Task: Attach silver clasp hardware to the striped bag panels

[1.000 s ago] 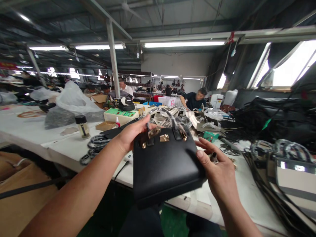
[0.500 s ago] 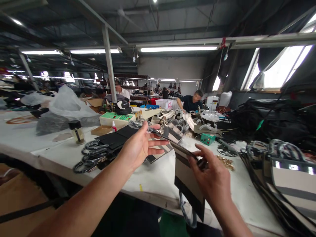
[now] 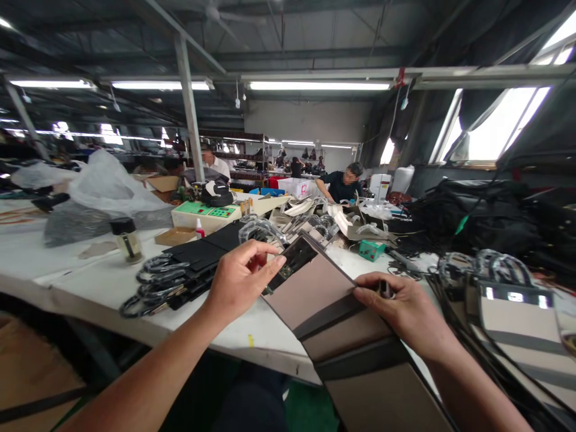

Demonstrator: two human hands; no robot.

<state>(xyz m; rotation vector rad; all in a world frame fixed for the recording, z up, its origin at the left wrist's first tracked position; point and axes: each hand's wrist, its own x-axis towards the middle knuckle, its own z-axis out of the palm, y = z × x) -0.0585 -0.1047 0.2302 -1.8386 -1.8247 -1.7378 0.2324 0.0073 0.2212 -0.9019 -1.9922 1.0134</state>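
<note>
A long beige panel with dark grey stripes [image 3: 333, 288], like a bag piece, is held up tilted over the table's front edge. Its upper end carries a glossy black strip with small metal fittings. My left hand [image 3: 240, 279] pinches the panel at the upper left edge, thumb across the black strip. With thumb and fingers closed, my right hand [image 3: 400, 306] grips the panel's right edge. A small dark, shiny object [image 3: 386, 289] shows in the curled fingers of that hand; its kind is unclear. The panel's lower end runs out of view.
Black pieces with plastic-wrapped handles [image 3: 166, 279] lie to the left, near a jar [image 3: 126, 240] and a cardboard tray [image 3: 175, 235]. Similar striped panels [image 3: 517, 318] are stacked at right. A green box [image 3: 371, 249] sits behind. A co-worker [image 3: 344, 186] bends over the far side.
The panel has turned so its striped face shows and its end points up to the left. My left hand, with fingers spread before, has closed on its edge. The view shifted slightly.
</note>
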